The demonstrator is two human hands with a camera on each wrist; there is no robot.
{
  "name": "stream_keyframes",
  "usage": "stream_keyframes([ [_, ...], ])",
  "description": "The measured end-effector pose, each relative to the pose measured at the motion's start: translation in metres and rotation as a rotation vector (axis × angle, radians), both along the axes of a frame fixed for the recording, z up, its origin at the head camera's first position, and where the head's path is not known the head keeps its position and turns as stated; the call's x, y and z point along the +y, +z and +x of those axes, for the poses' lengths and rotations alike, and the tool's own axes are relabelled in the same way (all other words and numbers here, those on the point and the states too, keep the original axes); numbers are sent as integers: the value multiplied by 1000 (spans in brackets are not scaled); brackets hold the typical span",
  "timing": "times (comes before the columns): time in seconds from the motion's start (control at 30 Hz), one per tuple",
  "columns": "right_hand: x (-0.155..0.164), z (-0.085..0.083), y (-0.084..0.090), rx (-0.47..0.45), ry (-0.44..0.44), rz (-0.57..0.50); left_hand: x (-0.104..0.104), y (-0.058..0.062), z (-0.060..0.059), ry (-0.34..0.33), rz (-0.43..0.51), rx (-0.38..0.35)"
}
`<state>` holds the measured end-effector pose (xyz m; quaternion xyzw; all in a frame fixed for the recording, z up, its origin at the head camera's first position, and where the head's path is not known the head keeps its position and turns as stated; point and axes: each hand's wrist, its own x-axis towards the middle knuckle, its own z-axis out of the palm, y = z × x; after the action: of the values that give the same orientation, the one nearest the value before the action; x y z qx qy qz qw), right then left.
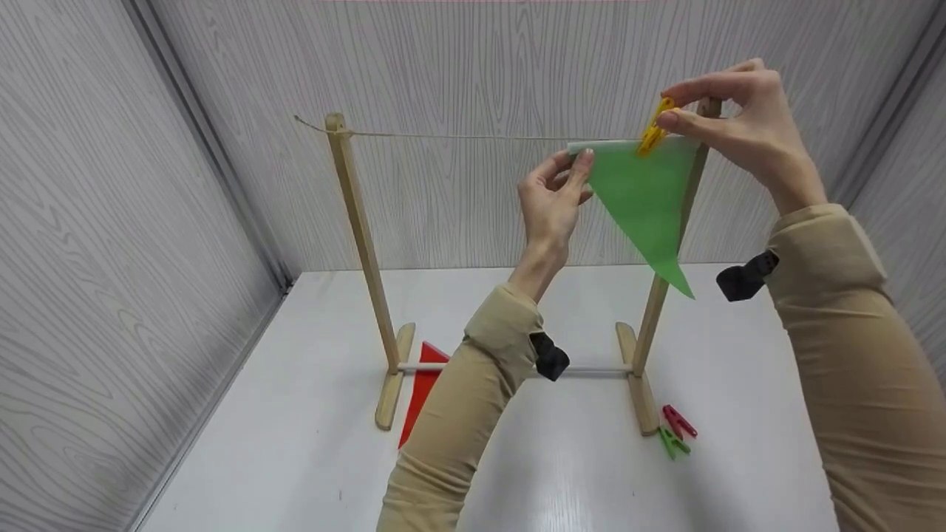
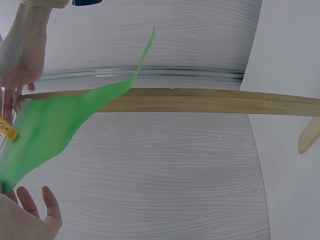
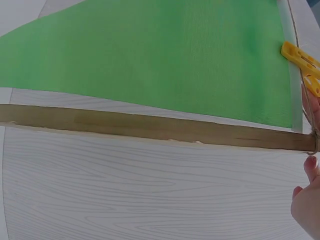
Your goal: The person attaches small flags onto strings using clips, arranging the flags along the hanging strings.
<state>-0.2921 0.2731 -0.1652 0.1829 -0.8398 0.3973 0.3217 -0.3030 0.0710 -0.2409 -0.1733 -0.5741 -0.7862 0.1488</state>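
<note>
A green triangular pennant [image 1: 647, 196] with a pale top band hangs point down at the right end of the twine [image 1: 458, 136]. My left hand [image 1: 554, 196] pinches the pennant's upper left corner between thumb and fingers. With thumb and forefinger my right hand [image 1: 754, 125] grips a yellow clothespin [image 1: 654, 129], whose tip sits over the pennant's top band. The right wrist view shows the yellow clothespin [image 3: 302, 62] across the band and the twine. In the left wrist view the pennant [image 2: 65, 120] spreads between both hands.
The twine runs between two wooden posts, the left post [image 1: 362, 244] and the right post [image 1: 654, 318], joined low by a white rod [image 1: 591, 372]. A red pennant [image 1: 423, 384] lies partly behind my left sleeve. Red [image 1: 680, 421] and green [image 1: 673, 443] clothespins lie beside the right foot.
</note>
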Motion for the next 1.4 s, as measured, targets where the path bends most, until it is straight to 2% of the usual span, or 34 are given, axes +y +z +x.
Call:
stream_keyframes([
  [0.47,0,-3,-4,13,14,-24,-4,-4,2,-24,-14,16],
  [0.73,-1,-2,-5,-14,12,-26,-5,-6,2,-38,-61,-1],
  [1.0,-4,0,-4,-10,-10,34,-4,-3,3,-5,-34,4],
  [1.4,-5,1,-2,11,-33,27,2,5,5,52,-2,21],
])
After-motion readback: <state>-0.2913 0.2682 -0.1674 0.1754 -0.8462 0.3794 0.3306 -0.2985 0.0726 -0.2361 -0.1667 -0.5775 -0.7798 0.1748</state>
